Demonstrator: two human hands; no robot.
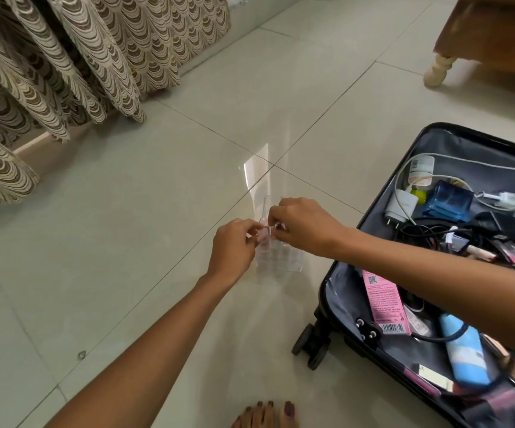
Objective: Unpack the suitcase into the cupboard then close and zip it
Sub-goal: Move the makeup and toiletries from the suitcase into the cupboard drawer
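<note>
At the bottom edge of the frame your toes [267,415] rest on the tiled floor [126,242], and from there both forearms reach up toward the middle of the picture. Your left hand [234,245] and right hand [304,225] meet just right of centre over a clear plastic organiser [276,257] that stands on the floor, its long axis running from the lower middle up toward the centre of the frame. The fingers of both hands are pinched closed on something small and pinkish at the organiser's upper end; what it is you cannot make out, nor whether it sits in a slot or only over one. That small thing lies directly between the two sets of fingertips, so neither hand is clearly nearer, and any further move probably turns on keeping it lined up with the narrow compartments just below your fingers. To the right of your hands, crossed by the right forearm, the suitcase [373,217] lies open on the floor and full: a pink box [384,301], a light blue bottle [466,350], a blue perfume bottle [449,202], a white charger [399,208] and tangled cables. Unpacking looks far from finished. No cupboard is in view; the patterned curtain [64,57] fills the upper left.
</note>
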